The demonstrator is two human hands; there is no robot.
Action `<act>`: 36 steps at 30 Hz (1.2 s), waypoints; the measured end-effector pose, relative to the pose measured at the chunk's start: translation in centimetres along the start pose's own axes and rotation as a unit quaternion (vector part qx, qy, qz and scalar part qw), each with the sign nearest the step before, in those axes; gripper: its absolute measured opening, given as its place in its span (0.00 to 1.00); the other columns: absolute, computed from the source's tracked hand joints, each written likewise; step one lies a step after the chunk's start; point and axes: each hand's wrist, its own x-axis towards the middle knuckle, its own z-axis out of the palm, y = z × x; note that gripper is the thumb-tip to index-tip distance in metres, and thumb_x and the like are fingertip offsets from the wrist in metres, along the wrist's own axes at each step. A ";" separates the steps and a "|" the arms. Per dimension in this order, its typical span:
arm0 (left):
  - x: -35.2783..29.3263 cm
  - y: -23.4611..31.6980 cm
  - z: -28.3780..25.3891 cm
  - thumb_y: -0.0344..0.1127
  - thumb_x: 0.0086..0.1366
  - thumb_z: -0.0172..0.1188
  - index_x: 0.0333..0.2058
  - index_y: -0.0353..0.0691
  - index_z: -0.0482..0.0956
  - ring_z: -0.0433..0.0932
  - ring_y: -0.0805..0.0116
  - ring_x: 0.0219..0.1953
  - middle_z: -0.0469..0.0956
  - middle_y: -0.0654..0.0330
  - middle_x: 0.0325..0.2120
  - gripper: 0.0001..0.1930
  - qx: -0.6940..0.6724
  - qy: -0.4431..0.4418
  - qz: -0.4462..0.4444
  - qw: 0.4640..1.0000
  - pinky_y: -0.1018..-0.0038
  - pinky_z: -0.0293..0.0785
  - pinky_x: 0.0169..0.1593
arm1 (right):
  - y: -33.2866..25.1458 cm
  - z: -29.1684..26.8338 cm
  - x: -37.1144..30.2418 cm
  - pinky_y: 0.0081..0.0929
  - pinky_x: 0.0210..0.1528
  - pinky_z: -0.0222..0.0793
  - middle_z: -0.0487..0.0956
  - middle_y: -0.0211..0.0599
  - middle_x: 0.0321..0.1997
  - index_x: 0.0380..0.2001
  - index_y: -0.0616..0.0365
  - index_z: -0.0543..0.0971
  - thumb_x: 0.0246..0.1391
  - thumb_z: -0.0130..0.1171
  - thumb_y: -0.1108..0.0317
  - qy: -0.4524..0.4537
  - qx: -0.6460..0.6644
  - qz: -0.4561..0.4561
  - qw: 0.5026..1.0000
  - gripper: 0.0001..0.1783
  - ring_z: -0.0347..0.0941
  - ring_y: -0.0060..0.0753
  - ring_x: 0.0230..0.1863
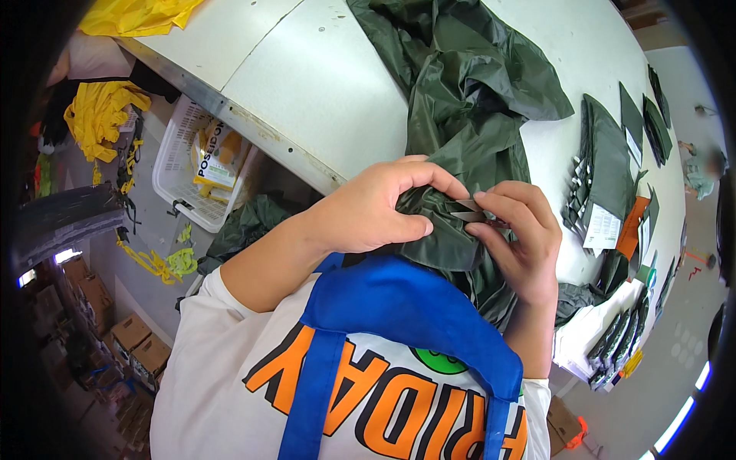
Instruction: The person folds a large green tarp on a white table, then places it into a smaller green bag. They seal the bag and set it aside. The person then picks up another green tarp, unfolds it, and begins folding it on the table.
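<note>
Dark green, shiny waterproof fabric (479, 73) lies bunched along the white table and hangs over its near edge against my apron. My left hand (376, 203) is closed on a gathered part of it, thumb at the near side and fingertips at the far side. Between the thumb and fingers of my right hand (521, 230) are small thread snips (465, 211). Their two pale metal blades point left, slightly apart, right at the fabric beside my left fingertips. The handle end is mostly hidden by my right fingers.
Folded dark green pieces with paper labels (602, 172) lie to the right on the table (299, 84). An orange strip (632, 226) and stacked dark packets (621, 337) are nearer. Below the table's left edge stands a white basket (172, 172); yellow fabric (142, 15) lies far left.
</note>
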 end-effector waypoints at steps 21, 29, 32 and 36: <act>-1.8 -1.0 -2.3 0.21 0.50 0.54 0.49 0.32 0.72 0.72 0.70 0.50 0.73 0.60 0.46 0.23 -0.065 0.078 -0.022 0.995 0.74 0.65 0.57 | 3.4 0.7 -1.6 0.15 0.31 0.61 0.74 0.34 0.35 0.44 0.67 0.74 0.51 0.59 0.76 0.254 0.436 0.133 0.853 0.15 0.66 0.20 0.31; -8.5 -12.2 -12.2 0.19 0.53 0.50 0.51 0.41 0.74 0.67 0.57 0.56 0.65 0.48 0.55 0.24 0.447 0.354 -0.094 0.816 0.70 0.67 0.56 | 21.0 1.8 -12.9 0.32 0.53 0.65 0.77 0.47 0.47 0.48 0.66 0.75 0.48 0.66 0.55 0.185 -0.113 0.422 0.880 0.30 0.71 0.42 0.51; -1.4 -6.7 -6.4 0.22 0.56 0.53 0.50 0.40 0.75 0.71 0.60 0.52 0.68 0.50 0.53 0.21 0.322 0.341 0.110 0.876 0.70 0.68 0.55 | 21.0 3.3 -11.0 0.38 0.55 0.66 0.75 0.51 0.52 0.48 0.65 0.75 0.47 0.65 0.53 0.174 -0.194 0.468 0.844 0.31 0.71 0.50 0.54; 6.7 -5.7 1.7 0.27 0.60 0.56 0.53 0.38 0.71 0.73 0.63 0.50 0.71 0.54 0.49 0.21 0.184 0.026 0.087 0.979 0.70 0.71 0.53 | 21.2 2.1 -9.5 0.36 0.41 0.71 0.80 0.47 0.31 0.36 0.61 0.80 0.49 0.64 0.57 0.052 -0.160 0.511 0.843 0.19 0.78 0.43 0.37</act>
